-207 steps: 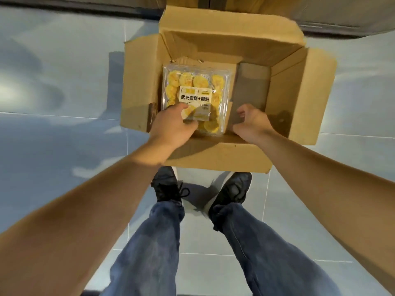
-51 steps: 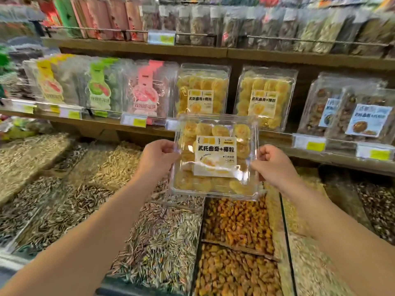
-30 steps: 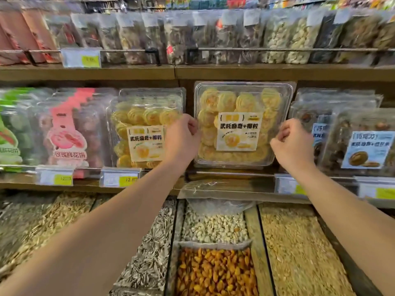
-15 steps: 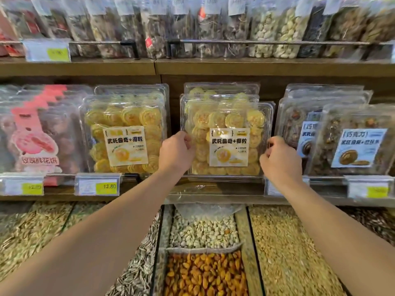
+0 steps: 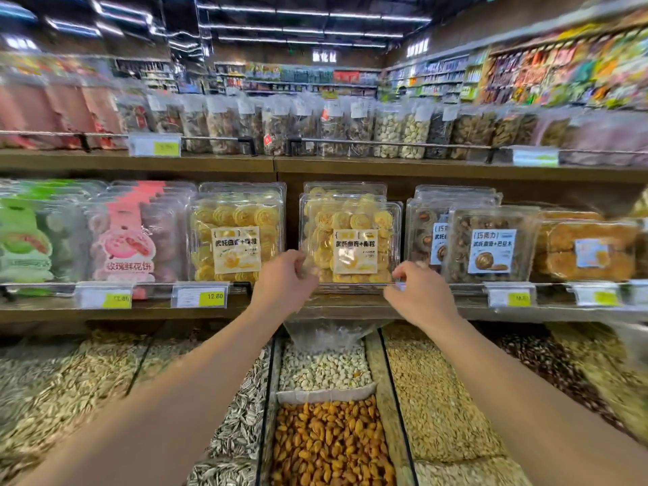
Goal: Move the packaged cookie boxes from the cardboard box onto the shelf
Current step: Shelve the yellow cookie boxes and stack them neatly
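The front cookie box [image 5: 350,243], a clear clamshell of yellow swirl cookies with a pale label, stands upright on the middle shelf [image 5: 140,306], leaning back on two more boxes of the same kind stacked behind it. The left hand [image 5: 284,284] is at its lower left corner, fingers curled with the tips against the plastic edge; whether they still pinch the box or only touch it cannot be told through the blur. The right hand [image 5: 417,292] sits at the lower right corner, fingers curled and close to the corner just above the shelf rail, and contact there is equally unclear.

To the left of the left hand stands another stack of yellow cookie boxes [image 5: 236,236], a narrow gap apart from the held one (its price tag [image 5: 200,296] reads 12.80). Further left are pink-labelled packs [image 5: 129,240]. Just to the right of the right hand are chocolate cookie boxes [image 5: 491,243], close beside the front box. Above the hands runs an upper shelf with bagged dried goods [image 5: 350,128] behind a rail. Below the wrists lie open bins: pale kernels [image 5: 326,366], orange-brown almonds [image 5: 333,440], and striped sunflower seeds [image 5: 242,426] under the left forearm.
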The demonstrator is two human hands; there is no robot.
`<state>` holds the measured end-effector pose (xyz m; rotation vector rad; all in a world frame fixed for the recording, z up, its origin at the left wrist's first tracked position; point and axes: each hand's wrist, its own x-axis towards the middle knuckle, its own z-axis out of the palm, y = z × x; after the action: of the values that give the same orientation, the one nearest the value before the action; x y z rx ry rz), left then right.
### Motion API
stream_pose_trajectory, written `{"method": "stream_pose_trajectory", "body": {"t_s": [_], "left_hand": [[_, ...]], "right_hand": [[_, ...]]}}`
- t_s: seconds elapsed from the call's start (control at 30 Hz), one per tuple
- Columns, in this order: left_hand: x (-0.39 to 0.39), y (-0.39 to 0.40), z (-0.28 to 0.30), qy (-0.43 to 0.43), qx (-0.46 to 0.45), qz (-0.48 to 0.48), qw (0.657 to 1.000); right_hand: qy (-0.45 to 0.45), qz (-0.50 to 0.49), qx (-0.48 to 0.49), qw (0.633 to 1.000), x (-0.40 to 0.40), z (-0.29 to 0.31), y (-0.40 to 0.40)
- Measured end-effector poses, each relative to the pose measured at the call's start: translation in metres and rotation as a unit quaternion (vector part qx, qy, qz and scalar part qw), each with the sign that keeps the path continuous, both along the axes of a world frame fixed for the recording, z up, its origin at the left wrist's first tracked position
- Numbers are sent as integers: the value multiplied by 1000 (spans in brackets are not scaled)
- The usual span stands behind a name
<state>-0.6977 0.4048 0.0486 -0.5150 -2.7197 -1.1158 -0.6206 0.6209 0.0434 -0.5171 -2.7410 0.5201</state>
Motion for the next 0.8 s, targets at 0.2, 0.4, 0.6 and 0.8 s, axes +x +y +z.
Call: {"method": "stream_pose_trajectory", "body": {"t_s": [0.2, 0.4, 0.6, 0.8], "left_hand": [[94, -49, 5, -19, 33, -31, 999], [189, -79, -10, -37, 24, -72, 996], [287, -78, -45, -90, -7, -119, 989], [388, -42, -80, -102, -55, -199, 973]], "right_hand": [[-7, 22, -3, 1000, 93, 20, -46], [-47, 36, 4, 998, 207, 17, -91], [-96, -1, -16, 995, 332, -1, -107], [-137, -56, -47, 988, 455, -39, -80]]}}
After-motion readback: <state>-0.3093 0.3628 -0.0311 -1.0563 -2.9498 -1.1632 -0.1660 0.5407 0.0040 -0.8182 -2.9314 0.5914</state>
